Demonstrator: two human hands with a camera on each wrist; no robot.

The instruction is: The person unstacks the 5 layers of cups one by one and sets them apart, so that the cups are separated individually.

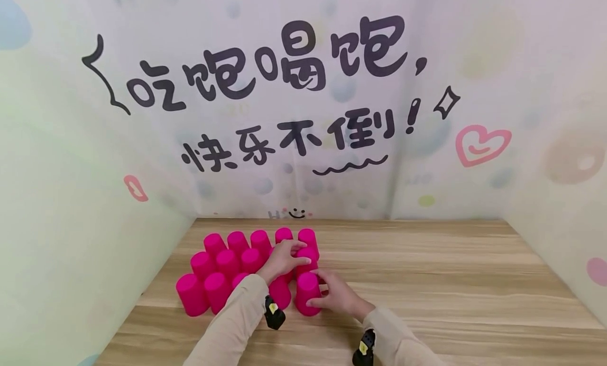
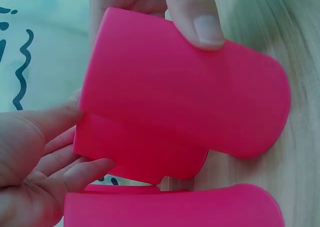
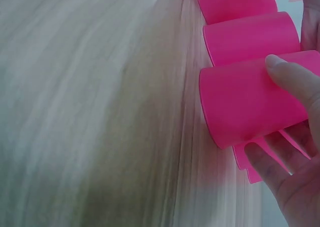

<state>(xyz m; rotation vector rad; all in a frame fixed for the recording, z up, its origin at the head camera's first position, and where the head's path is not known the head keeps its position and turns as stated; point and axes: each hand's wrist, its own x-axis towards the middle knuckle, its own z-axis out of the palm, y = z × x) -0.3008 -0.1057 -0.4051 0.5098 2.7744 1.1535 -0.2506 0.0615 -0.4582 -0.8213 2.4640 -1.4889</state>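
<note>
Several bright pink cups stand upside down in rows. At the front right, my right hand [image 1: 339, 292] holds a pink cup [image 1: 308, 292] from its right side, thumb in front. The right wrist view shows the right thumb [image 3: 290, 77] lying along that cup [image 3: 245, 102], the fingers around its far side. Right behind it stands another pink cup [image 1: 305, 256]; my left hand [image 1: 284, 258] is at its top, thumb and fingers either side. In the left wrist view the left fingertips [image 2: 102, 167] meet that cup's side [image 2: 135, 144], and the front cup partly hides it.
To the left, more upturned pink cups [image 1: 192, 292] stand in close rows, partly hidden by my left arm. They stand on a wood-grain table [image 1: 427, 287]. A printed curtain [image 1: 303, 187] rises at the back edge. Dark wrist devices [image 1: 275, 314] sit at both sleeves.
</note>
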